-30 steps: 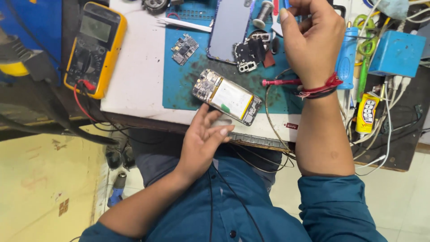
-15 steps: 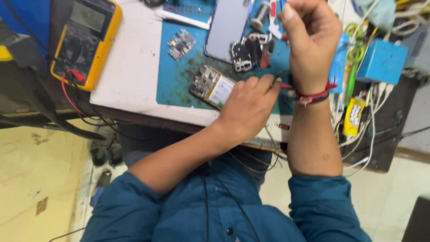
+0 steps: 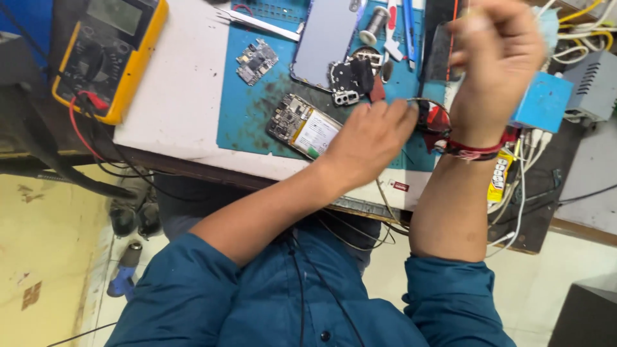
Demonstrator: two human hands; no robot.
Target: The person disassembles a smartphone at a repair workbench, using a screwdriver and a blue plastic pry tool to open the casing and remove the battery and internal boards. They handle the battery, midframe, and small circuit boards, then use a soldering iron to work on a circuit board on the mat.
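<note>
Blue mat: a rubbery blue work mat, stained with dark smears, lies on a white bench top and carries most of the small parts.
Around the mat: a yellow multimeter with red and black leads sits well to the left on the bench; metal tweezers lie at the mat's upper edge; a small square circuit board lies apart from the rest.
Back cover: a smooth, pale lavender phone back cover lies flat, with a black camera module just below it.
Right edge: a blue box, a grey unit and a tangle of white and yellow cables crowd the bench there; a yellow glue tube lies near the edge.
Opened phone: a stripped phone body, bare board at one end and a white-labelled battery in the middle, lies tilted on the mat, just left of the left hand.
Left hand: the left hand rests palm down on the mat, fingers loosely curled, covering the phone's right end; whether it grips anything I cannot tell.
Right hand: the right hand is raised above the bench and blurred, fingers bunched together; what they pinch cannot be made out. Red thread bands circle its wrist.
</note>
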